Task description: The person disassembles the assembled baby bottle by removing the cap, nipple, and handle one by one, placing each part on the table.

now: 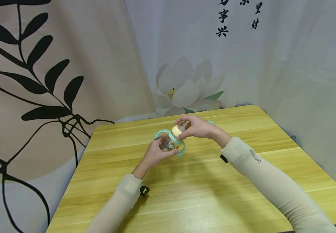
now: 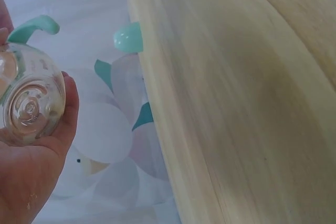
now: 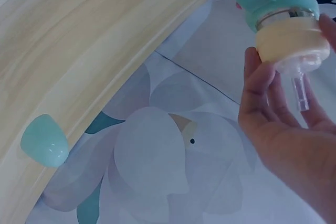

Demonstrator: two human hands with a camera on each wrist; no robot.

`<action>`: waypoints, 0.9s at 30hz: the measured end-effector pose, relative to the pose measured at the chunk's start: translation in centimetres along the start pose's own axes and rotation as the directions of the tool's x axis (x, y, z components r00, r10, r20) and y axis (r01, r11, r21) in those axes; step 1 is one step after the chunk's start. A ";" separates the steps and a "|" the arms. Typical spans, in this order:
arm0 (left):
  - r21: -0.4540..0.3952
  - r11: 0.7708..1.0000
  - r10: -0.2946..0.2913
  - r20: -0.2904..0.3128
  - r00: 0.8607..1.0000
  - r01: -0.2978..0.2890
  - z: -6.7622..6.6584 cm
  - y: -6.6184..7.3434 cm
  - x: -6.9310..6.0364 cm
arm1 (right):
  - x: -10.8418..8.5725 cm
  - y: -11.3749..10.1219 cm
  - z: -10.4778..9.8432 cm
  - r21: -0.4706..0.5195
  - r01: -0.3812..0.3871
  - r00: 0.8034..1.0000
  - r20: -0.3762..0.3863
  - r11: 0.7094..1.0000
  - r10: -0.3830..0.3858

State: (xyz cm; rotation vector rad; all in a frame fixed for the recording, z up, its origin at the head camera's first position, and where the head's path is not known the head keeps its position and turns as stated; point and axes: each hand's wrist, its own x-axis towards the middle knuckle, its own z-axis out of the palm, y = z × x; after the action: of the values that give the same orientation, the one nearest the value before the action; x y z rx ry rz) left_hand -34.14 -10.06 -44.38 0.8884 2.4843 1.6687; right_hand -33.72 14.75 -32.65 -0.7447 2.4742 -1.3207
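Clear round bottle with mint-green handles [image 1: 165, 146] is held tilted above the yellow wood-grain table [image 1: 214, 197], between both hands. Left hand [image 1: 155, 153]: fingers and thumb curled round the bottle body. Right hand [image 1: 197, 127]: partly closed, fingertips gripping the cream ring collar [image 3: 291, 43]; clear spout [image 3: 301, 90] sticks out of the collar on the palm side. Glossy mint-green dome cap [image 3: 44, 141] sits on the table near its far edge, apart from both hands. Writing: right cream fabric sleeve [image 1: 273, 181] reads "Let's Slim"; white wall cloth [image 1: 299, 64] shows 事, 兴, 里, 财, top ones cut off. Bottle's small mint mark illegible.
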 end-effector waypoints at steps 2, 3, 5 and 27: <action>-0.001 1.000 -0.002 0.004 1.000 0.002 -0.1 0.0 0.0 | 0.0 0.0 -0.2 -0.004 0.022 1.000 0.008 1.000 -0.022; -0.004 1.000 -0.005 0.006 1.000 0.005 -0.1 0.0 0.0 | -0.1 0.0 -0.2 -0.007 0.032 0.999 0.011 0.999 -0.032; -0.017 1.000 -0.008 0.017 1.000 0.008 -0.1 0.1 0.0 | -0.1 -0.1 -0.4 -0.012 0.052 0.998 0.019 0.999 -0.052; -0.190 0.978 -0.070 0.103 0.992 0.089 -1.8 -1.0 -0.9 | -1.0 0.4 -4.0 0.098 0.199 0.980 -0.045 0.975 -0.195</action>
State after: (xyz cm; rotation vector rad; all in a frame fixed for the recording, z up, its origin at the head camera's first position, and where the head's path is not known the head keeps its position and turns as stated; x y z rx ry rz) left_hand -34.42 -12.27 -44.70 0.8164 2.2176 1.7605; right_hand -34.75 18.25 -30.74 -0.9709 2.3884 -1.5289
